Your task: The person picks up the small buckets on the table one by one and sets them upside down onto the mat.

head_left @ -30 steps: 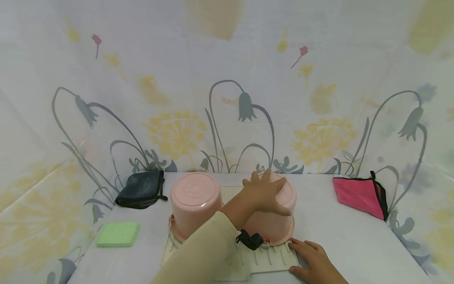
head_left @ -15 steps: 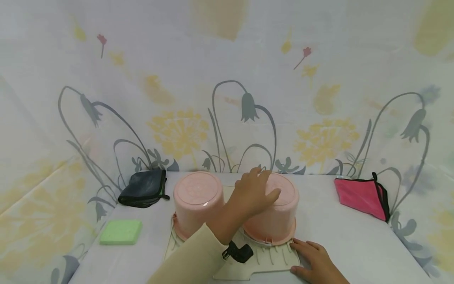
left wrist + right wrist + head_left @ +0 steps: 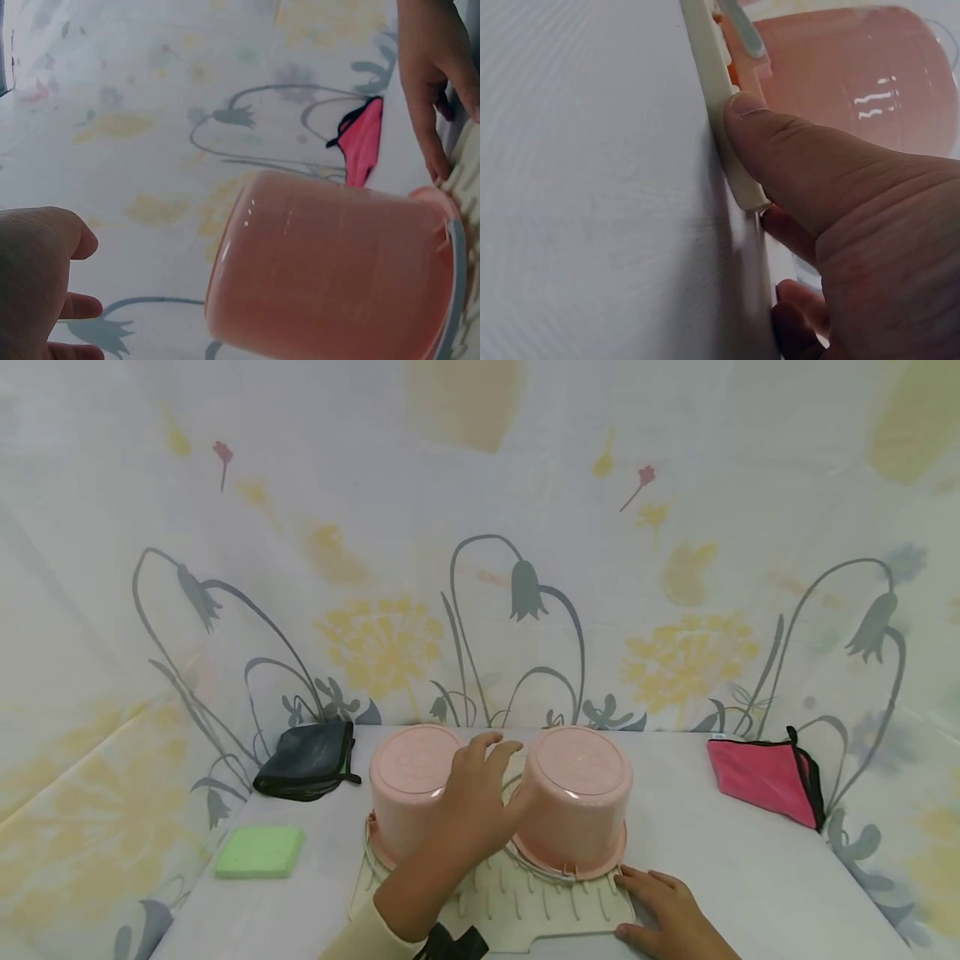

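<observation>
Two pink buckets stand upside down on a cream ribbed draining board (image 3: 551,914). My left hand (image 3: 476,797) is raised in front of the left bucket (image 3: 401,818) with its fingers spread, holding nothing. In the left wrist view that hand (image 3: 34,281) appears apart from the right bucket (image 3: 330,262), whose grey handle (image 3: 454,289) lies along the rim. My right hand (image 3: 667,910) holds the board's near right corner. The right wrist view shows the thumb (image 3: 780,142) pressing the board's edge (image 3: 724,142), with the other fingers partly hidden.
On the left of the white table lie a folded black cloth (image 3: 307,760) and a green sponge (image 3: 258,852). A pink cloth (image 3: 761,777) with black trim rests at the back right. A flower-printed curtain (image 3: 480,610) hangs behind the table.
My left hand has left the top of the right bucket, moving left and nearer to me, in front of the left bucket. The right hand and the buckets stay in place.
</observation>
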{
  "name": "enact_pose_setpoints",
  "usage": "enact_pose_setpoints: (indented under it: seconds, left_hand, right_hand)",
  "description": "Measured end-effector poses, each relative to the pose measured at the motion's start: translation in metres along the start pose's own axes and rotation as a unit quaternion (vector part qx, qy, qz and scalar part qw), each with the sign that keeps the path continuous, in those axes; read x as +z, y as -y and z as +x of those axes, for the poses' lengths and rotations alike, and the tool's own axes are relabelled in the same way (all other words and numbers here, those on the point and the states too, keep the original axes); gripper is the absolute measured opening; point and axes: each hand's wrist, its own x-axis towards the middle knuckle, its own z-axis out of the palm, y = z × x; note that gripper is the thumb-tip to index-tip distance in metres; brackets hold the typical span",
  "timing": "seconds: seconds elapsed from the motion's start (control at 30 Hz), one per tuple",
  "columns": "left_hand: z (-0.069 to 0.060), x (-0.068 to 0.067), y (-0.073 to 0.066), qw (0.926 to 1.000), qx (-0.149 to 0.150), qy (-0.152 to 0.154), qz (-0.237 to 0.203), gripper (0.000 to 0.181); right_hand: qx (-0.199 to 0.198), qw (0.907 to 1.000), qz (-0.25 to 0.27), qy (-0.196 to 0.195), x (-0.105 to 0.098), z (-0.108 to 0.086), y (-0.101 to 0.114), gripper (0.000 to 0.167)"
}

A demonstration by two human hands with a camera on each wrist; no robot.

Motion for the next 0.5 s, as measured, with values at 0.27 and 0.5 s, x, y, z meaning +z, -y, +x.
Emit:
enact_pose_setpoints:
  seconds: [0.27,0.5]
  left_hand:
    - [-0.027,-0.023,0.030,0.9987,0.005,-0.026,0.043,0.049]
    - [-0.042,-0.047,0.065,0.9936,0.030,-0.054,0.094,0.054]
  right_hand:
    - [0.000,0.9997,-0.001,0.026,-0.007,0.003,0.000,0.070]
    - [0.123,0.9920,-0.012,0.025,-0.032,0.000,0.009,0.068]
